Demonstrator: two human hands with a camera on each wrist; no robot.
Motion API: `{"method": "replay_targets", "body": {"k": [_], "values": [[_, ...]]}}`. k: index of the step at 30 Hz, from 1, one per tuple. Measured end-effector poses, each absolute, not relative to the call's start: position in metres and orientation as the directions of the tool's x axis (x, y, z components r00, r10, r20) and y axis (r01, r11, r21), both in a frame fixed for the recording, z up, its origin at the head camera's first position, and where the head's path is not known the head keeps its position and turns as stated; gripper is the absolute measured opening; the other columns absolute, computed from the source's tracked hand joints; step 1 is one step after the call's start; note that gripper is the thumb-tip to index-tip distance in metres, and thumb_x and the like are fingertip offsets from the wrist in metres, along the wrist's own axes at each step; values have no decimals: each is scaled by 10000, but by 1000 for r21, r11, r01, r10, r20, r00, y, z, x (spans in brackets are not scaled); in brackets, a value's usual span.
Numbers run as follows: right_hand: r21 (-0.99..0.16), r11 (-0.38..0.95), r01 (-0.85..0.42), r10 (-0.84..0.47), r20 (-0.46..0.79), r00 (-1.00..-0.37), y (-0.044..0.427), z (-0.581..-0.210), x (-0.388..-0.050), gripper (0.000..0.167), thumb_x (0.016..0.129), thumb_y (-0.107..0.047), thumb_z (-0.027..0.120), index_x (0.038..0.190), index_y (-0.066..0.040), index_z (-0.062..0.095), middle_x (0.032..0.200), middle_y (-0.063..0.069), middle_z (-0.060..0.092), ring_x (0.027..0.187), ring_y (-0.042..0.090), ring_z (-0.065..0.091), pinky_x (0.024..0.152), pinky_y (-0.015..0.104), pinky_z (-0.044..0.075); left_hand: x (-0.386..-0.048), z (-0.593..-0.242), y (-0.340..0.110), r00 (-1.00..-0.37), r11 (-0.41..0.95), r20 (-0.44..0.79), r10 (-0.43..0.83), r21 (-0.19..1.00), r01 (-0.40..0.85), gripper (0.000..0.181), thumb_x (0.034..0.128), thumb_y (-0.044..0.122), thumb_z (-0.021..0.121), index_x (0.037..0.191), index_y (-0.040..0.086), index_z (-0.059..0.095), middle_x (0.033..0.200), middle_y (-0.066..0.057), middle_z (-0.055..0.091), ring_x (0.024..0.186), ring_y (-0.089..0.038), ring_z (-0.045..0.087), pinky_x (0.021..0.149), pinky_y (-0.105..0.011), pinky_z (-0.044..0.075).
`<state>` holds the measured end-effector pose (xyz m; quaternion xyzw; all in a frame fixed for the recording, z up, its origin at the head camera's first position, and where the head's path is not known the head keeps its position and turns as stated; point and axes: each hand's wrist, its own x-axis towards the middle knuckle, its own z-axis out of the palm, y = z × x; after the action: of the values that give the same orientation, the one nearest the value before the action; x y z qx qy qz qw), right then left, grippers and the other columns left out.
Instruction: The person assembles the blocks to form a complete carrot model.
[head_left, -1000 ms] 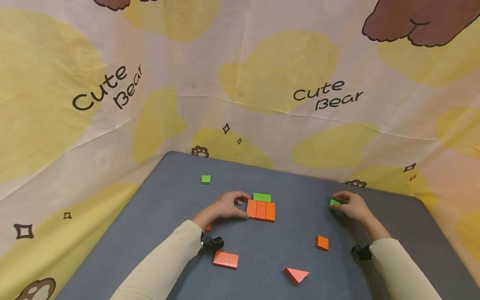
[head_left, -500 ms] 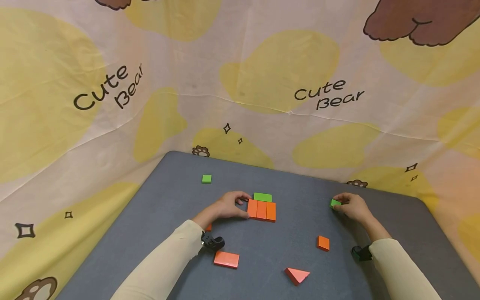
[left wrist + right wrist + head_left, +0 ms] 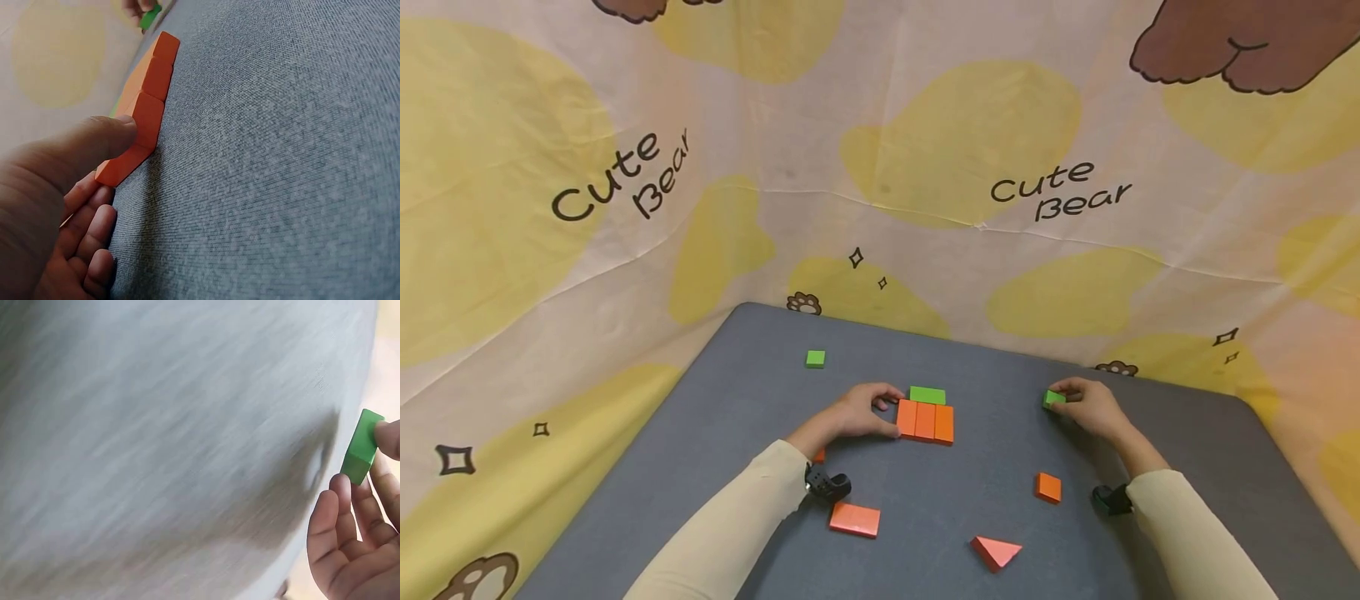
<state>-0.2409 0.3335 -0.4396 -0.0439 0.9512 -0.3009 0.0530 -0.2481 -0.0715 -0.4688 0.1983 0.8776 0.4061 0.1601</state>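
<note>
Three orange blocks (image 3: 925,422) lie side by side, touching, with a green block (image 3: 928,395) along their far edge. My left hand (image 3: 863,410) grips the left end of the orange row; in the left wrist view its thumb (image 3: 94,140) presses the nearest orange block (image 3: 149,119) and its fingers curl at the block's end. Away to the right, my right hand (image 3: 1092,407) pinches a small green block (image 3: 1053,399). The right wrist view shows this green block (image 3: 362,447) between the thumb and fingertips of my right hand (image 3: 356,531).
A small green block (image 3: 816,358) lies at the back left. Nearer are an orange block (image 3: 1048,487), a red triangle (image 3: 996,552) and a red rectangular block (image 3: 855,519). Another orange piece (image 3: 819,456) is partly hidden by the left wrist. A printed cloth (image 3: 925,167) stands behind the table.
My right hand has moved a little to the left with the green block in its fingers. The left hand keeps its place at the orange row.
</note>
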Motion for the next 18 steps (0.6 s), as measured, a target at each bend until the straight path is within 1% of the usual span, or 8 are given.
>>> {"method": "replay_targets", "body": {"k": [4, 11, 18], "values": [[-599, 797, -80, -147, -64, -987, 315, -436, -250, 358, 916, -204, 644, 1212, -5, 611, 1223, 268, 590, 1097, 427, 578, 792, 453, 524, -247, -469, -71, -872, 593, -119, 476, 775, 218, 555, 734, 251, 829, 1246, 196, 623, 1117, 21, 619, 982, -122, 540, 872, -345, 458], [-623, 769, -143, -204, -27, -979, 279, -433, -264, 347, 899, -186, 662, 1204, -25, 628, 1205, 234, 609, 1056, 383, 605, 764, 406, 528, -248, -469, -70, -868, 600, -116, 482, 766, 231, 564, 738, 268, 824, 1259, 201, 616, 1119, 28, 619, 979, -116, 541, 868, -336, 457], [-651, 743, -153, -243, -49, -969, 240, -433, -274, 328, 890, -165, 665, 1189, -32, 638, 1198, 222, 604, 1022, 361, 615, 725, 360, 529, -249, -469, -70, -869, 600, -116, 482, 766, 231, 565, 740, 260, 823, 1261, 198, 614, 1144, 22, 620, 986, -119, 543, 872, -336, 459]]}}
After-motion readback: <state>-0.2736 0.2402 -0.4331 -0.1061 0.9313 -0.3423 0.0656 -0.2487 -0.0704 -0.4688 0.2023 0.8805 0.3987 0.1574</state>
